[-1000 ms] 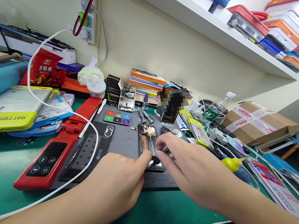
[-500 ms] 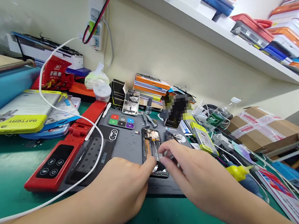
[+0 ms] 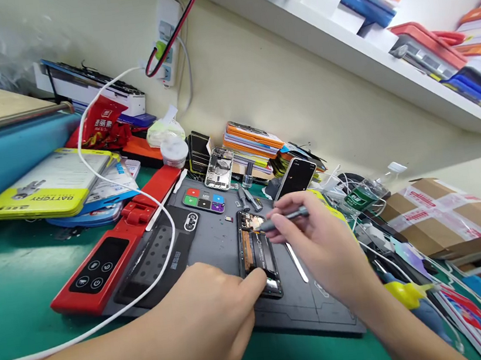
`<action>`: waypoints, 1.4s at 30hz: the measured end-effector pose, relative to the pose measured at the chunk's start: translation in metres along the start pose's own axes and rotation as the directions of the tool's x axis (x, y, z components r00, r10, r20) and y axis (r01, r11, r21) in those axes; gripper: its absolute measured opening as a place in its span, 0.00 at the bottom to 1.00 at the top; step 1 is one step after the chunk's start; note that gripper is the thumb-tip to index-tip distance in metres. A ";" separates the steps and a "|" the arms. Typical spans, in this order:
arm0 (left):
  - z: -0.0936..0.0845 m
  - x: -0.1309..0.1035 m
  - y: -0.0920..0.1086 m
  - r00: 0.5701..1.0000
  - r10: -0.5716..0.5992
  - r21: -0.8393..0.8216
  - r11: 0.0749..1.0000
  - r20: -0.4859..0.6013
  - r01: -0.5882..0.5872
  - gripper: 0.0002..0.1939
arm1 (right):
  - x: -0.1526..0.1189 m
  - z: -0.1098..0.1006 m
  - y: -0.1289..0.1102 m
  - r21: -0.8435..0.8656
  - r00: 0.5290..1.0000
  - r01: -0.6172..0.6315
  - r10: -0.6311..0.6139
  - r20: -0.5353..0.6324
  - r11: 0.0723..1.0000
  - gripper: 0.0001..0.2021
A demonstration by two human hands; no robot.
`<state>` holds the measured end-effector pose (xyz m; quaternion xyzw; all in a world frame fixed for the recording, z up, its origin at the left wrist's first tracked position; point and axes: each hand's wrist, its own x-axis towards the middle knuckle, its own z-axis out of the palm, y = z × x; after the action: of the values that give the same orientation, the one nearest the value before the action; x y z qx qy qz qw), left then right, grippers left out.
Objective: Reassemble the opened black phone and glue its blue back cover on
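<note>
An opened smartphone (image 3: 258, 254), its inner parts and black battery exposed, lies on a grey work mat (image 3: 213, 239). My left hand (image 3: 222, 309) is closed at its lower end, thumb pressed over the lower part and fingers curled under. My right hand (image 3: 314, 235) pinches a slim grey screwdriver (image 3: 287, 216), its tip angled down to the left over the phone's upper part. Contact at the tip is too small to tell. A flat metal tool (image 3: 297, 262) lies on the mat beneath my right hand.
A red device with touch buttons (image 3: 93, 270) and a white cable (image 3: 171, 224) are at the left. A coloured tray (image 3: 203, 200), another opened phone (image 3: 219, 168) and a standing phone (image 3: 296, 177) are behind. A cardboard box (image 3: 449, 214) and yellow-tipped bottle (image 3: 408, 293) stand right.
My right hand has lifted from the phone's lower part and now holds the screwdriver over its upper part. My left hand stays at the lower end. The view has shifted slightly.
</note>
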<state>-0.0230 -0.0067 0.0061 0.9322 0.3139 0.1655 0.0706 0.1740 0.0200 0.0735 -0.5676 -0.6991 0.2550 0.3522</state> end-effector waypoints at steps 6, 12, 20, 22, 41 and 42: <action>0.002 -0.001 -0.002 1.000 0.014 -0.070 0.997 0.010 -0.013 0.07 | 0.027 0.038 0.024 0.038 0.999 0.039 -0.041 0.033 0.999 0.07; 0.005 0.002 -0.005 1.000 0.004 -0.121 0.993 0.021 -0.002 0.08 | 0.033 0.046 0.035 -0.006 0.998 0.049 -0.049 0.024 0.999 0.07; 0.006 0.001 -0.005 0.999 -0.031 -0.134 0.990 0.008 0.032 0.10 | 0.025 0.032 0.034 0.157 0.998 -0.031 0.038 -0.042 0.987 0.11; 0.007 0.001 -0.004 0.999 -0.047 -0.122 0.991 0.008 0.047 0.10 | 0.021 0.029 0.035 0.217 0.996 -0.077 0.082 -0.017 0.973 0.12; 0.004 0.003 -0.011 0.991 -0.076 -0.229 0.972 -0.106 0.050 0.09 | 0.009 0.029 0.059 0.437 0.993 -0.116 0.117 0.024 0.892 0.13; 0.003 0.004 -0.016 0.980 -0.122 -0.166 0.982 -0.160 0.095 0.09 | 0.009 0.029 0.059 0.462 0.992 -0.124 0.126 0.027 0.878 0.14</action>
<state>-0.0276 0.0088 0.0003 0.8877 0.3550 0.2645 0.1262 0.1868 0.0434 0.0123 -0.5119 -0.5794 0.4353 0.4613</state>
